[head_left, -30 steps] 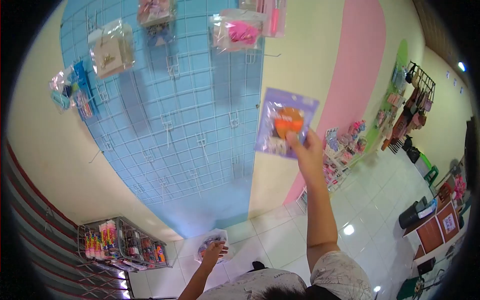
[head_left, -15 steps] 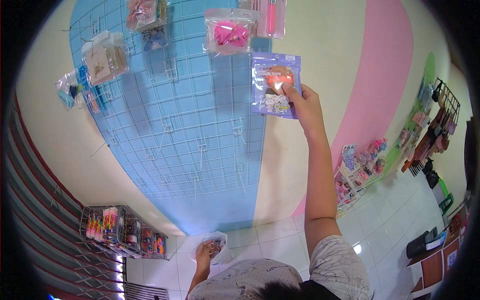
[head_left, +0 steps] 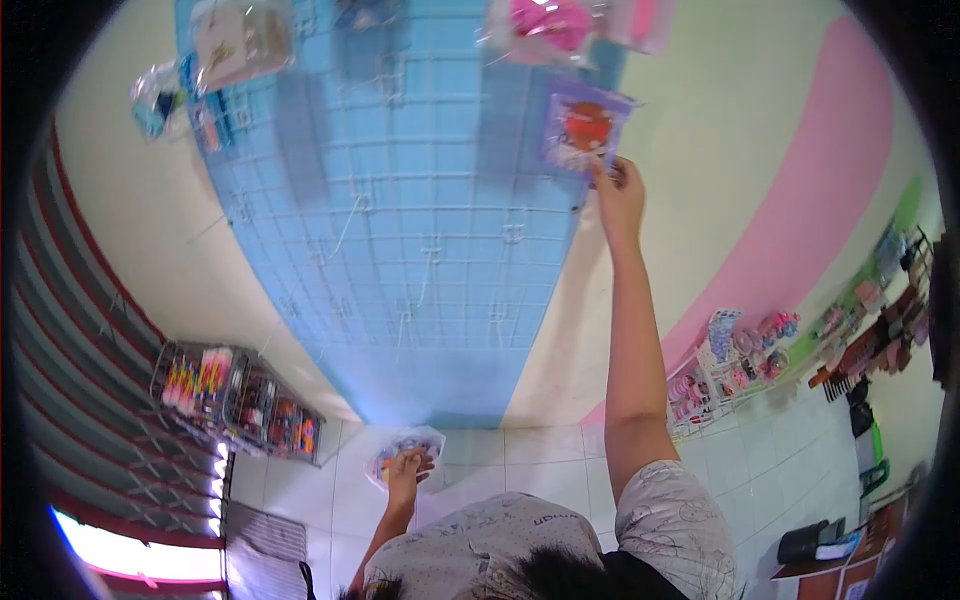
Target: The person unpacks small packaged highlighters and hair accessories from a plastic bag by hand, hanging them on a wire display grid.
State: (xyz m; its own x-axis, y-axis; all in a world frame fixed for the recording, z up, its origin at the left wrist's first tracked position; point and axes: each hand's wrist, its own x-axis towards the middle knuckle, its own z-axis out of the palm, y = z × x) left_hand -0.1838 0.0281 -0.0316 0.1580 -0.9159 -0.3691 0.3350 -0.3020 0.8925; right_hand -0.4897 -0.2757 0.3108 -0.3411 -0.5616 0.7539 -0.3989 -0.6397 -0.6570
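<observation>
A flat purple packet (head_left: 556, 128) with an orange picture hangs against the upper right side of the blue grid panel, below a bag with a pink bow. My right hand (head_left: 622, 188), arm stretched up, pinches the packet's lower right corner between thumb and fingers. The packet is slightly blurred. Low down, my left hand (head_left: 406, 472) is over the mouth of a white plastic bag (head_left: 437, 447) near the floor, its fingers apart. Small packaged things show inside the bag, partly covered by that hand.
The white wire grid (head_left: 430, 205) carries several hooks. A bag with a pink bow (head_left: 548, 25) and carded accessories (head_left: 240, 45) hang higher up. A wire rack of colourful goods (head_left: 240, 395) stands at left, a white rack (head_left: 705, 385) at right.
The view has shifted, with the wall goods now higher in it. My right hand has slid from the packet's right side to its lower corner. My left hand's fingers have spread over the bag.
</observation>
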